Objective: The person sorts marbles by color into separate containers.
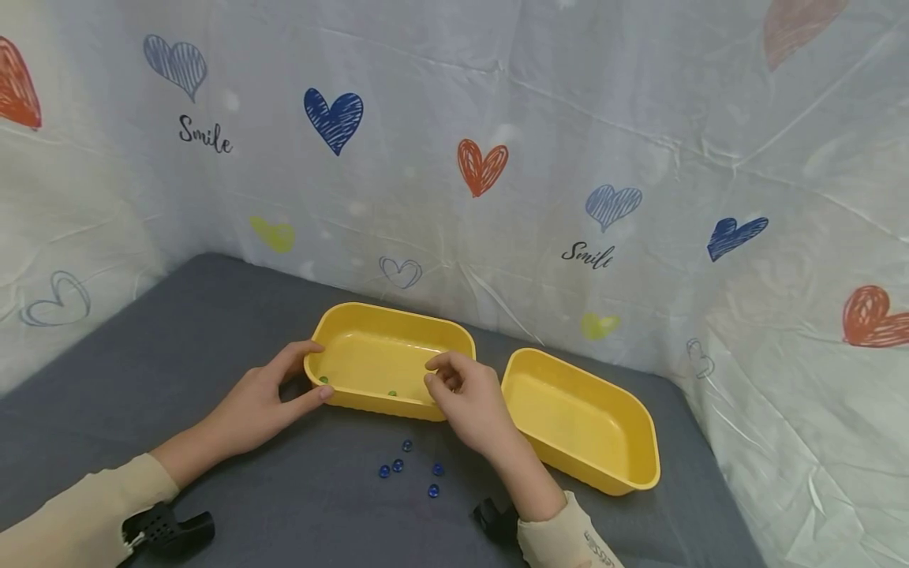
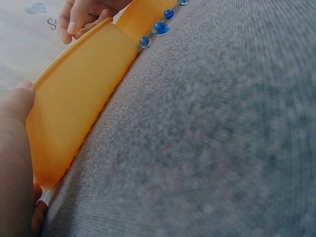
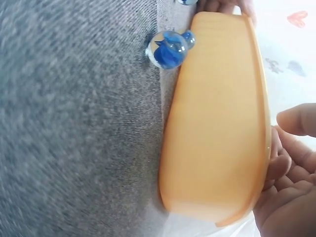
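Observation:
My left hand [image 1: 257, 406] holds the left end of a yellow plastic box [image 1: 387, 404], its thumb on the front rim. Over that box's right end is my right hand [image 1: 469, 398], fingers loosely bent. In the right wrist view the thumb [image 3: 298, 120] stands apart from the bent fingers, which the rim partly covers; nothing shows between them. Inside the box lie a green marble [image 1: 323, 379] near the left end and another green marble [image 1: 392, 393] by the front wall. Several blue marbles [image 1: 398, 465] rest on the grey cloth before the box.
A second yellow box [image 1: 582, 418] stands at the right, angled, with no marbles visible in it. Grey cloth [image 1: 298, 505] covers the surface. Behind hangs a white curtain [image 1: 426, 95] printed with hearts.

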### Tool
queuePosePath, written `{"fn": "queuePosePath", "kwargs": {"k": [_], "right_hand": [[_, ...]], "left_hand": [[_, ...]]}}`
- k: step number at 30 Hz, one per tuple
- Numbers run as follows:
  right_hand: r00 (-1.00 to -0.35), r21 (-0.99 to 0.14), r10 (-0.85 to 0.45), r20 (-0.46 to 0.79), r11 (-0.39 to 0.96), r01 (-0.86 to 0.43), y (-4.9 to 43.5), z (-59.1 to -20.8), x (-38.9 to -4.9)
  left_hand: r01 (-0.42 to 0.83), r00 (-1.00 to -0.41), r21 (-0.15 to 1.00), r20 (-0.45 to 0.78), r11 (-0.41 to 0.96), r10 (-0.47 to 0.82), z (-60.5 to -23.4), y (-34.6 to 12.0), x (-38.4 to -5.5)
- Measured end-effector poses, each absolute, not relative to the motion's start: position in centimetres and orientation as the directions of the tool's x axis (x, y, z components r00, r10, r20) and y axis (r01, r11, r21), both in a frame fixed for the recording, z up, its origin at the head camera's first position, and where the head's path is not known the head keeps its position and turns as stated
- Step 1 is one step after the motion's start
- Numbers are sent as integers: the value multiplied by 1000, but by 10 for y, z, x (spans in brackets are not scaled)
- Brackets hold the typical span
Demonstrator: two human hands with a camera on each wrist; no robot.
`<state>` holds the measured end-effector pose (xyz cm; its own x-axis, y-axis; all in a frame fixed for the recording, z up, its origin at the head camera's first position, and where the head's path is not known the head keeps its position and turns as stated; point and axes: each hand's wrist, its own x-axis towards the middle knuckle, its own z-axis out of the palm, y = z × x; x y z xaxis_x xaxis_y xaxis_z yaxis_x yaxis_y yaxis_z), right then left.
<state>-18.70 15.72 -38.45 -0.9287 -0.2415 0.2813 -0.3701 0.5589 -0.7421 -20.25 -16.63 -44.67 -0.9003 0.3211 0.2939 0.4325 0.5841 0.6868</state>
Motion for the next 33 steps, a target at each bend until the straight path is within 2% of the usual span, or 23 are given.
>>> {"fn": "queuePosePath", "kwargs": {"k": [9,19,27,33], "right_hand": [[-921,-687,-252,296,614,-388,153,-376,-180],[-851,-558,-285,441,656,-509,160,-372,-170],[-821,-512,-222,526,689,-514,177,-356,-164],[-832,-498,-191,521,723,-478,190,-351,-158]], "left_hand": [[436,-899,691,303,577,317,-445,-170,-201],[452,-891,681,327,576,314,-449,-167,-200],[495,-862,591,429,637,272,-447,-163,-196],[533,-804,546,565,647,186,-444,-166,-194]]}}
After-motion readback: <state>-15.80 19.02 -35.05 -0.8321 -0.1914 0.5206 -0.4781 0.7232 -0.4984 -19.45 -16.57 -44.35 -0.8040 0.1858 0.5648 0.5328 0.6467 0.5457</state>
